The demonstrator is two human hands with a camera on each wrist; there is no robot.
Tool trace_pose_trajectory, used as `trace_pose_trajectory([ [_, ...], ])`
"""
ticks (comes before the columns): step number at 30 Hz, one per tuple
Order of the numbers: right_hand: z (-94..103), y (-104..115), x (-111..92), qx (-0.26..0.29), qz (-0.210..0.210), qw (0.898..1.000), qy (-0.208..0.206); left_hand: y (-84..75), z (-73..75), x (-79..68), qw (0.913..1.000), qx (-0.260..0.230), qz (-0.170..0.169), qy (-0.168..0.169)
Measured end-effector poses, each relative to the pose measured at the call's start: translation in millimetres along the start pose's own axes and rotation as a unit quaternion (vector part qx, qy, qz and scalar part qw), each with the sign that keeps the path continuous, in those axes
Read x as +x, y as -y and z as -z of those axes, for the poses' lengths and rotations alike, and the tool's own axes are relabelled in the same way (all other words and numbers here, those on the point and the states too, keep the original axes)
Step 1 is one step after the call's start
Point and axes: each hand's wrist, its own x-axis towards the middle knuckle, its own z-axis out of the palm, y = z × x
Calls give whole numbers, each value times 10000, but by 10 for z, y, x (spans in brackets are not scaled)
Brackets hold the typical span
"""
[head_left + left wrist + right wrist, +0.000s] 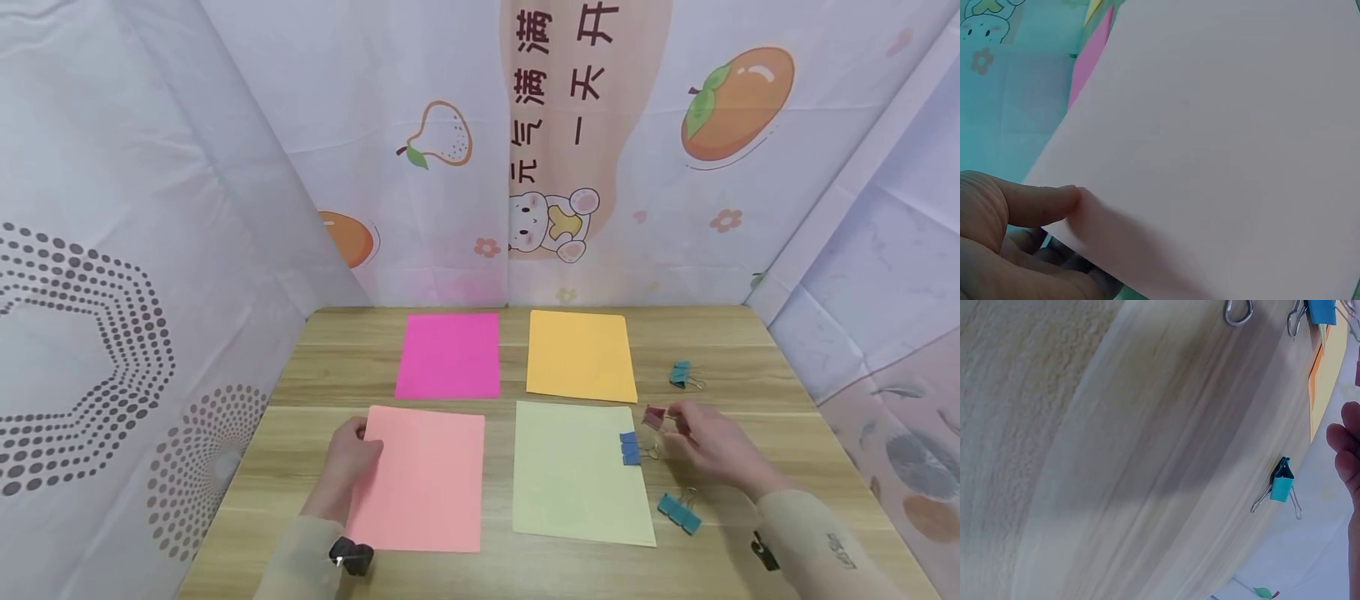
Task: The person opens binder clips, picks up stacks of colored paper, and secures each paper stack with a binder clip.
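The left hand (354, 454) pinches pink paper (426, 483), thumb (1044, 204) on top; the right hand (711, 442) pinches a red clip (653, 417).

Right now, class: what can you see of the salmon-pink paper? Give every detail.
The salmon-pink paper is plain, four-sided and matte-looking, with straight edges. It is on the wood-look table, in front of the magenta paper and left of the pale green paper. The left hand holds its left edge near the far corner, thumb on top, fingers underneath; a shadow falls beside the thumb. Whether it is one sheet or several, I cannot tell.
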Motion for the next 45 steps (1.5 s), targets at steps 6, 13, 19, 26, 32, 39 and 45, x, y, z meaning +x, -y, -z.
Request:
trace_pose_trajectory([
  [6, 2, 52, 31, -152, 176, 9997, -97, -59, -7, -14, 9996, -251, -139, -62],
  [13, 16, 144, 53, -275, 474, 9980, -304, -140, -10, -52, 9932, -1101, -287, 231],
  [19, 19, 220, 97, -308, 786, 9955, -437, -250, -4, -90, 9889, -1333, -552, 366],
  [26, 41, 297, 135, -298, 1095, 9917, -606, -398, 26, -141, 9824, -1579, -865, 504],
  [32, 67, 350, 156, -355, 1200, 9903, -603, -478, 38, -155, 9813, -1634, -924, 419],
  [39, 72, 390, 184, -281, 1286, 9895, -602, -557, 43, -153, 9757, -1890, -1018, 435],
  [45, 73, 436, 232, -316, 1554, 9844, -767, -627, 55, -185, 9735, -1940, -1107, 485],
])
